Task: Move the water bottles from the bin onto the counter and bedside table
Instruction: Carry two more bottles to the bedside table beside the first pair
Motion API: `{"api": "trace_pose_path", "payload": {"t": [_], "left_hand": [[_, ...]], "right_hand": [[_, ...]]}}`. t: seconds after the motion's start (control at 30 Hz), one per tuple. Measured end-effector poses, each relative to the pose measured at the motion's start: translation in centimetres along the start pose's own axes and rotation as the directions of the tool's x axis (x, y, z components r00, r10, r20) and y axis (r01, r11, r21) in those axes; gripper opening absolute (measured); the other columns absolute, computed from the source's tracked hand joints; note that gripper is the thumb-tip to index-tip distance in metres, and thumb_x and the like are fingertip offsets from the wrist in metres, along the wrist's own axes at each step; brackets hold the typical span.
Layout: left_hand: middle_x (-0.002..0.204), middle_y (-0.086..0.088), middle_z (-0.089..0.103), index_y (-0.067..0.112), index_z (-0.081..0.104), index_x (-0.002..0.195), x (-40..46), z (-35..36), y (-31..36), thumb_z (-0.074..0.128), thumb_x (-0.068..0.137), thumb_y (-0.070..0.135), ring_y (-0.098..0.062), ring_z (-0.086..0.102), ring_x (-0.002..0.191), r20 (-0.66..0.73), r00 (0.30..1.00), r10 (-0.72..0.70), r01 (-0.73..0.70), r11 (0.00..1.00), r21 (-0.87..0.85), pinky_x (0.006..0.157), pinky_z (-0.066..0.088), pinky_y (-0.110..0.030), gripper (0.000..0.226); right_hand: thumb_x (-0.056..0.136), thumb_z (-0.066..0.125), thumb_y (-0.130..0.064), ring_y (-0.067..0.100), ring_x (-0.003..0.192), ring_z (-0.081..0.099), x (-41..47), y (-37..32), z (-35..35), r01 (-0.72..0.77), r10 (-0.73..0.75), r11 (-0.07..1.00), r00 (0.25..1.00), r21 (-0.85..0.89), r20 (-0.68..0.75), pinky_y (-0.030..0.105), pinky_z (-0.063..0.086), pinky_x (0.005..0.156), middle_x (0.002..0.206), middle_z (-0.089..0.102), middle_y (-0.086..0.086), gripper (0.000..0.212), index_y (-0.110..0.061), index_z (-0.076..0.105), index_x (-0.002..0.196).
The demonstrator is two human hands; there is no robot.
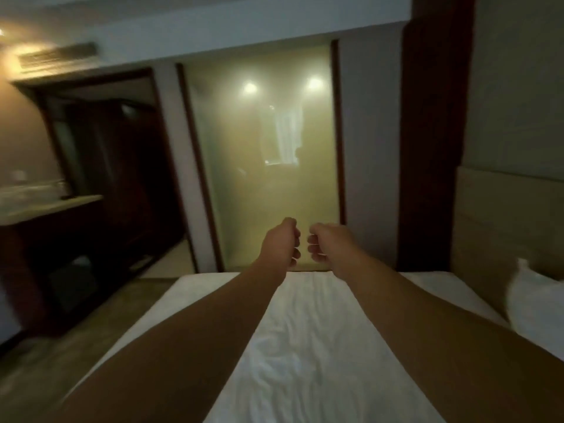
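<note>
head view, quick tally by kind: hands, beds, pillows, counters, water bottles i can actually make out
hands: 2, left hand and right hand, both loosely curled, holding nothing
bed: 1
pillow: 1
counter: 1, blurred items on it
water bottles: 0 that can be told
total: 5

Wrinkled white cloth bed sheet [311, 346], frosted glass panel [259, 178], dark polished wood frame [433, 148].

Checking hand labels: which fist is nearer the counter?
The left hand; it sits on the counter side of the frame, the right hand toward the pillow.
</note>
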State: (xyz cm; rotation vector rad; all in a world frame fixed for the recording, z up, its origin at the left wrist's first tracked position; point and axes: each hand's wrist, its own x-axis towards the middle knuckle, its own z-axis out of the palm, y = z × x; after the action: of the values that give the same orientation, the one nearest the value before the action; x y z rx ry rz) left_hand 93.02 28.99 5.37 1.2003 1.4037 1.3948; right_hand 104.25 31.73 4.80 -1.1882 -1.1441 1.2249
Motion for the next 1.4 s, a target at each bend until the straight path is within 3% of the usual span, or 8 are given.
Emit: {"api": "trace_pose_path", "payload": {"t": [0.2, 0.37, 0.5, 0.6, 0.7, 0.87, 1.03, 1.4], "left_hand": [[0.061, 0.001, 0.050, 0.018, 0.050, 0.069, -0.3, -22.4, 1.0, 0.046, 0.096, 0.036, -0.015, 0.045, 0.047, -0.330, 0.944, -0.008, 0.007, 1.000, -0.003, 0.050, 0.036, -0.021, 0.033], [0.072, -0.003, 0.055, 0.016, 0.057, 0.080, -1.4, -36.8, 0.1, 0.045, 0.099, 0.040, -0.019, 0.051, 0.063, -0.542, 0.840, -0.029, 0.050, 0.998, 0.025, 0.066, 0.042, -0.034, 0.032], [0.066, -0.002, 0.049, 0.016, 0.054, 0.079, -1.2, -46.6, -1.3, 0.045, 0.100, 0.038, -0.017, 0.045, 0.054, -0.646, 0.761, -0.061, 0.049, 0.998, -0.037, 0.058, 0.037, -0.030, 0.032], [0.067, -0.002, 0.049, 0.017, 0.054, 0.079, -0.7, -52.9, -2.3, 0.044, 0.100, 0.036, -0.017, 0.046, 0.057, -0.718, 0.694, -0.057, 0.061, 0.998, -0.021, 0.060, 0.038, -0.031, 0.031], [0.065, -0.001, 0.048, 0.016, 0.052, 0.077, -0.2, -58.5, -2.4, 0.044, 0.100, 0.033, -0.016, 0.045, 0.055, -0.778, 0.625, -0.064, 0.042, 0.998, -0.048, 0.056, 0.037, -0.028, 0.030], [0.075, -0.002, 0.053, 0.015, 0.055, 0.083, 1.0, -68.0, -3.2, 0.044, 0.098, 0.033, -0.019, 0.050, 0.061, -0.851, 0.523, -0.045, 0.060, 0.998, -0.016, 0.062, 0.041, -0.031, 0.026], [0.087, -0.006, 0.057, 0.013, 0.055, 0.094, 2.0, -78.2, -6.6, 0.044, 0.097, 0.030, -0.020, 0.054, 0.066, -0.903, 0.425, -0.060, 0.112, 0.994, -0.013, 0.064, 0.044, -0.033, 0.021], [0.080, -0.003, 0.058, 0.012, 0.063, 0.088, 2.5, -105.7, -10.4, 0.046, 0.095, 0.027, -0.018, 0.054, 0.063, -0.929, 0.359, -0.086, 0.132, 0.990, -0.040, 0.061, 0.045, -0.031, 0.023]], "right_hand": [[0.094, 0.058, -0.013, 0.019, 0.056, 0.056, -2.3, -1.2, 23.1, 0.036, -0.036, 0.999, 0.949, 0.008, 0.314, 0.027, 0.047, 0.055, 0.068, 0.062, 0.005, 0.018, -0.012, 0.064, 0.077], [0.099, 0.058, -0.022, 0.016, 0.064, 0.062, -5.5, -0.2, 38.0, 0.025, 0.009, 0.998, 0.847, -0.056, 0.532, 0.030, 0.052, 0.059, 0.076, 0.067, 0.002, 0.014, -0.015, 0.067, 0.091], [0.101, 0.057, -0.024, 0.015, 0.064, 0.061, -6.8, 1.6, 48.9, 0.025, 0.036, 0.996, 0.772, -0.087, 0.635, 0.028, 0.049, 0.055, 0.079, 0.066, 0.001, 0.015, -0.014, 0.067, 0.098], [0.102, 0.054, -0.025, 0.015, 0.063, 0.060, -6.7, 2.8, 56.5, 0.009, 0.056, 0.996, 0.719, -0.091, 0.693, 0.027, 0.048, 0.052, 0.078, 0.064, 0.001, 0.019, -0.012, 0.066, 0.097], [0.102, 0.053, -0.026, 0.016, 0.059, 0.058, -6.2, 3.5, 63.6, -0.013, 0.077, 0.996, 0.669, -0.092, 0.740, 0.027, 0.049, 0.051, 0.073, 0.063, 0.002, 0.023, -0.013, 0.064, 0.086], [0.099, 0.054, -0.027, 0.018, 0.068, 0.060, -6.3, 4.8, 75.1, -0.020, 0.121, 0.991, 0.571, -0.134, 0.812, 0.027, 0.049, 0.055, 0.082, 0.065, 0.004, 0.019, -0.012, 0.065, 0.100], [0.096, 0.056, -0.025, 0.018, 0.067, 0.062, -8.3, 8.0, 86.1, 0.030, 0.156, 0.981, 0.472, -0.193, 0.868, 0.031, 0.053, 0.062, 0.081, 0.068, 0.004, 0.019, -0.010, 0.065, 0.089], [0.096, 0.054, -0.022, 0.021, 0.074, 0.062, -13.0, 10.4, 113.8, -0.008, 0.202, 0.975, 0.427, -0.220, 0.881, 0.029, 0.052, 0.057, 0.090, 0.066, 0.009, 0.018, -0.007, 0.065, 0.098]]}}
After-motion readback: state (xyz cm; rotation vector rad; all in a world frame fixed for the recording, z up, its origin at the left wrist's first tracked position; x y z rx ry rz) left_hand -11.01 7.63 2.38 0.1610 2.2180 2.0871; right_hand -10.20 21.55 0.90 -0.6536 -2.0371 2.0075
